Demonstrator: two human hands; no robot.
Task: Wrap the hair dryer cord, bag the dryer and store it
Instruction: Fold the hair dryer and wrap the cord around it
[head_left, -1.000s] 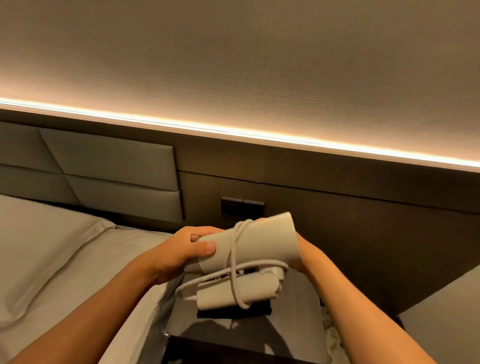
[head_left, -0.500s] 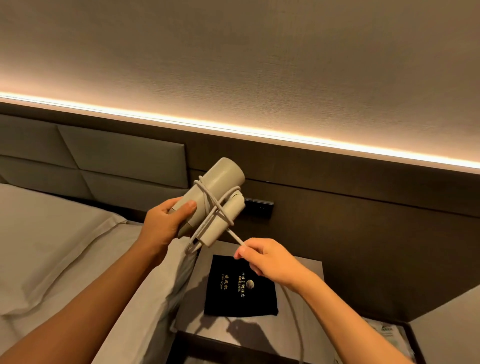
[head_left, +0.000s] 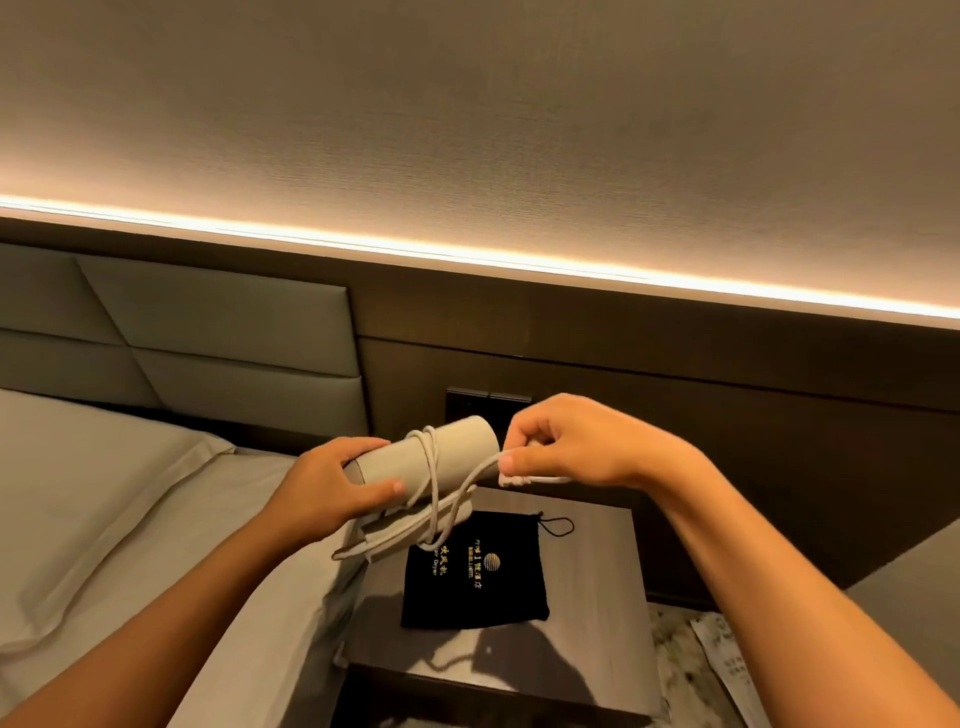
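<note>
Two hands busy: we are clamping hair dryer (head_left: 415, 462) barrel in left hand (head_left: 332, 486), pinching cord (head_left: 441, 499) end in right hand (head_left: 566, 441), above desk (head_left: 597, 597). Keeping tension, laying loops snug, tucking end. Black bag (head_left: 475, 571) lying flat below, waiting.

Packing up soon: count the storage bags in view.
1: a flat black fabric drawstring bag with gold print lies on the grey nightstand top, below the hands. Others may be hidden.

Dim warm glow from the LED strip (head_left: 467, 257), soft arm shadows on the nightstand (head_left: 587, 649), wide-angle bowing at edges.
</note>
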